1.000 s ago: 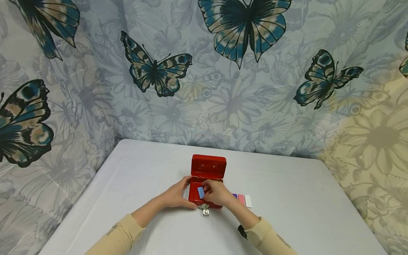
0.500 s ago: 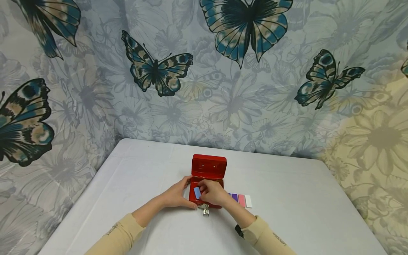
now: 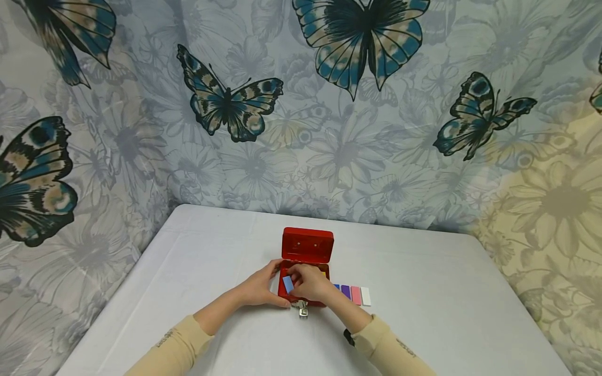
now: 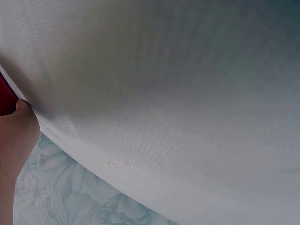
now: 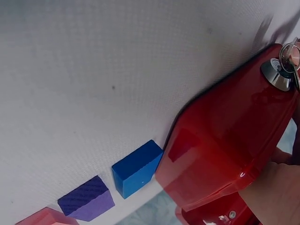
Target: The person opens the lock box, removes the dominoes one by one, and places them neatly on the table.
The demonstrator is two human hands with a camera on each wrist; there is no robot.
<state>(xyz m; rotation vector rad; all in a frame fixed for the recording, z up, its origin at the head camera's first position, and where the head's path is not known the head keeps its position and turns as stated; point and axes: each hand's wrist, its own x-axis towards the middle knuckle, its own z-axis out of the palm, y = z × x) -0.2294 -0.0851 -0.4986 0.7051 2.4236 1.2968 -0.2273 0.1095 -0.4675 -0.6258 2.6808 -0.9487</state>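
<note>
A red cash box (image 3: 308, 245) stands on the table with its lid raised. My left hand (image 3: 258, 287) grips its left side, thumb at the front corner and fingers along the far left edge. Inside the box, my right hand (image 3: 308, 282) pinches a light blue block (image 3: 288, 284) near the left wall. Something yellow (image 3: 324, 273) shows at the right inside; the hand hides most of the interior. Keys on a ring (image 3: 303, 311) hang from the front lock. In the right wrist view the box's side (image 5: 215, 136) fills the right, and my fingers are hidden.
Right of the box lies a row of blocks: a blue block (image 5: 136, 168), a purple block (image 5: 86, 199), a pink block (image 3: 356, 295) and a white block (image 3: 366, 296). The white-covered table (image 3: 226, 230) meets a butterfly-patterned cloth wall (image 3: 329, 156) at the back.
My right hand has shifted left inside the box with the light blue block. The blue block and the yellow thing have come into view. My left hand has stayed put.
</note>
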